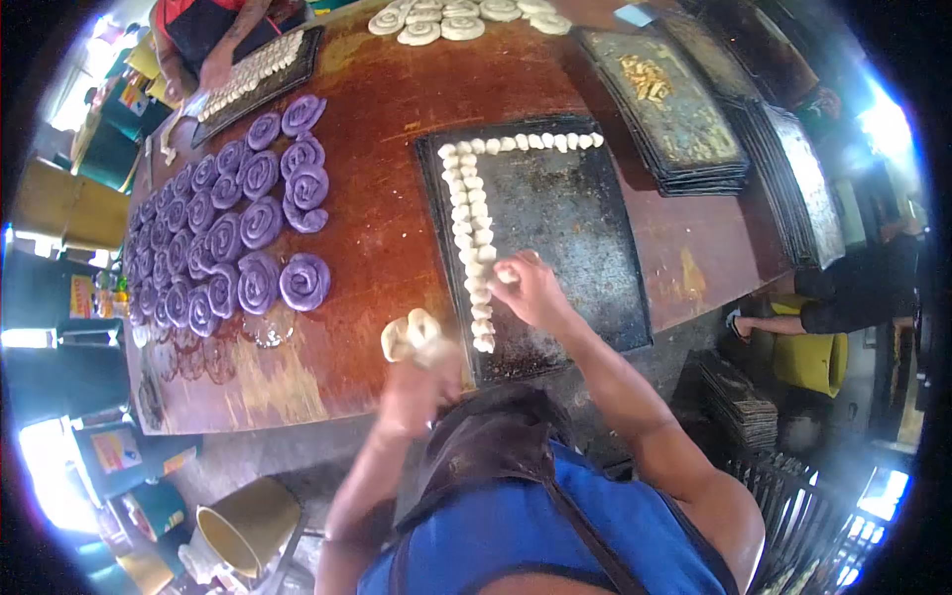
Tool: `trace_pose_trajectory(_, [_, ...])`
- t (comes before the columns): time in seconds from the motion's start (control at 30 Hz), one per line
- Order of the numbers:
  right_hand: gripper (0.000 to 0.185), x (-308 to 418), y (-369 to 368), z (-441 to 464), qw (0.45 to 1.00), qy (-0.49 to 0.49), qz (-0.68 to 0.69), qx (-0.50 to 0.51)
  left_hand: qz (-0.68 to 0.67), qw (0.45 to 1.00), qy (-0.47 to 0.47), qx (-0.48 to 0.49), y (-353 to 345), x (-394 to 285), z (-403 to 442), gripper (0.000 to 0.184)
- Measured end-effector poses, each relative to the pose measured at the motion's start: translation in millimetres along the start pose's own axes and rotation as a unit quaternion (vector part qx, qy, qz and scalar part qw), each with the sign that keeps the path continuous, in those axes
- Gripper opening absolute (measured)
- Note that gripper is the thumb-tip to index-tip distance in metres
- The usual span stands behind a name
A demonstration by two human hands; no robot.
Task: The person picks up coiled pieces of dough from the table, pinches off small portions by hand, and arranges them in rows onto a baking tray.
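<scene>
My left hand (421,387), slightly blurred, is closed around a looped strip of pale dough (411,335) at the table's near edge. Over the dark baking tray (565,238), my right hand (533,290) pinches a small dough ball (508,274) beside the left column of pieces. Small white dough balls (480,208) line the tray's far edge and run down its left side in two columns. Part of that column is hidden behind my right fingers.
Purple dough spirals (260,222) cover the table's left side; pale spirals (456,20) lie at the far edge. Stacked trays (684,129) stand at right, the top one holding dough scraps (645,79). At far left, another person's hand (216,69) is by a filled tray (263,74).
</scene>
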State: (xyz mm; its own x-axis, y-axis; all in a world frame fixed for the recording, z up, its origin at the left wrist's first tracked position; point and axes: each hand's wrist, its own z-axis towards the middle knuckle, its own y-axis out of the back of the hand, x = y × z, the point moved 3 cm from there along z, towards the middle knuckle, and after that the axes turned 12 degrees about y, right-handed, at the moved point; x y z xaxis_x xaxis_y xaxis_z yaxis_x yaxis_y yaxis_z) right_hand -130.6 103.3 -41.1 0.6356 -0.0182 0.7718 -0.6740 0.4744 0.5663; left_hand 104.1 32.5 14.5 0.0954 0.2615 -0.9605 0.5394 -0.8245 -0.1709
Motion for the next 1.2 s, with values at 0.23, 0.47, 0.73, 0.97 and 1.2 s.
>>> trace_pose_trajectory(0.23, [0.026, 6.4, -9.7, 27.2, 0.996, 0.032, -0.084, 0.008, -0.466, 0.836, 0.191, -0.218, 14.2, 39.6, 22.4, 0.029])
trace_pose_trajectory(0.47, [0.025, 203.6, 29.1, -75.8, 0.989, 0.114, 0.052, 0.084, 0.29, 0.926, -0.239, 0.035, -27.4, -29.1, -38.5, 0.052])
trace_pose_trajectory(0.73, [0.027, 205.2, 2.3, -81.2, 0.994, 0.062, -0.067, -0.066, -0.08, 0.952, 0.234, 0.18, -34.5, -13.3, -24.5, 0.034])
trace_pose_trajectory(0.97, [0.011, 153.3, 25.0, -51.7, 0.995, 0.057, 0.064, -0.05, -0.017, 0.957, 0.218, 0.191, -39.4, -39.3, -19.0, 0.019])
trace_pose_trajectory(1.2, [0.013, 20.5, 8.4, -13.5, 0.994, 0.045, -0.102, -0.013, -0.018, 0.988, 0.153, -0.016, -29.4, -12.5, 2.1, 0.039])
